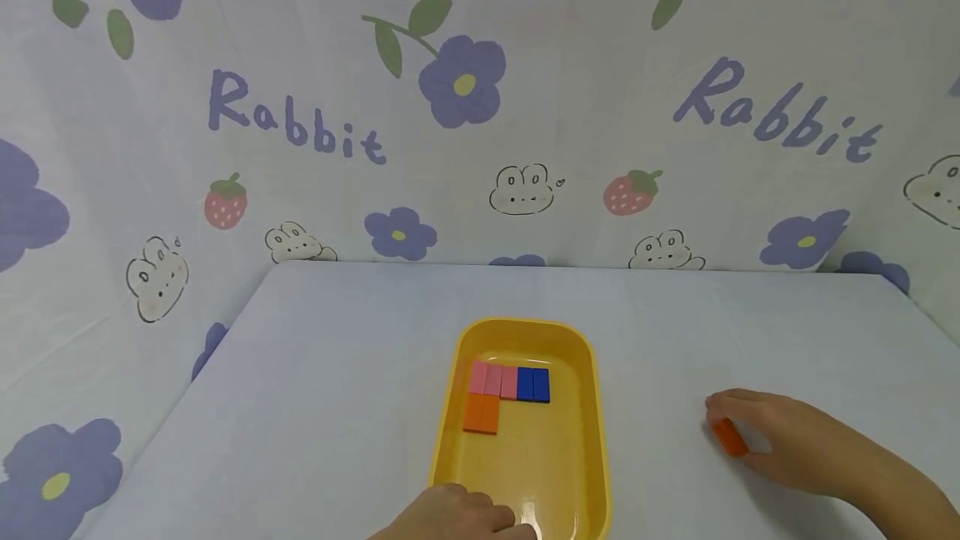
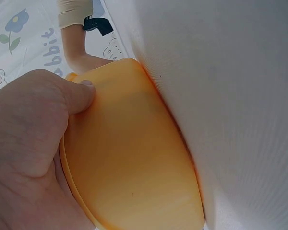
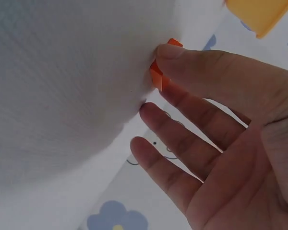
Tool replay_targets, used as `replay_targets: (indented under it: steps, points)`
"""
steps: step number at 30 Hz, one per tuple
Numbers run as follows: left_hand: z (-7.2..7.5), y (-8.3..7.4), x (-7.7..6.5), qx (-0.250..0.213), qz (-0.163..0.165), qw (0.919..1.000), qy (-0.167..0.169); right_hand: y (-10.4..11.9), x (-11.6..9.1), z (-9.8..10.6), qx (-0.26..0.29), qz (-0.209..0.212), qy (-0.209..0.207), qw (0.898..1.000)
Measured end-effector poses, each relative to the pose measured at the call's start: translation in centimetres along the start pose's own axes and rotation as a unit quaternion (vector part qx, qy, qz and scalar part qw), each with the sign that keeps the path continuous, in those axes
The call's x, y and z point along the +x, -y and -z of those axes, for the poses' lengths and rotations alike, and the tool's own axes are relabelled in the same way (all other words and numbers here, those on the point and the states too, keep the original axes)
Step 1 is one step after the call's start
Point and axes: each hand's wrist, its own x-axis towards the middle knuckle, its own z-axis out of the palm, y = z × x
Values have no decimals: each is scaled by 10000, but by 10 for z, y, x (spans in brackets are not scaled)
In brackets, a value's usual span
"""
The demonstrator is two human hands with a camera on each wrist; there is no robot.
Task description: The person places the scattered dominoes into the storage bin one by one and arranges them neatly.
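Note:
A yellow tray (image 1: 602, 457) lies on the white table in the head view. Inside, toward its far left, three pink blocks (image 1: 492, 379) and two blue blocks (image 1: 533, 385) form a row, with flat orange blocks (image 1: 482, 414) below the pink ones. My left hand (image 1: 457, 515) grips the tray's near rim; its thumb presses the outer wall in the left wrist view. To the right of the tray, my right hand (image 1: 802, 444) pinches an orange block (image 1: 728, 437) at the tabletop between thumb and index finger. The other fingers are spread in the right wrist view.
A white table (image 1: 337, 407) extends around the tray. Behind it and at the sides hangs a white cloth (image 1: 555, 73) printed with flowers, rabbits and strawberries. A dark device (image 2: 100, 25) is strapped near the right wrist.

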Motion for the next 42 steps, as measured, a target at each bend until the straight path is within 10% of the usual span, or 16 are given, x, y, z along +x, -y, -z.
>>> replay_targets:
  steps: [42]
  points:
    - [-1, 1, 0, -197, 65, 9998, 48, 27, 6, 6, -116, 1218, -1520, 9808]
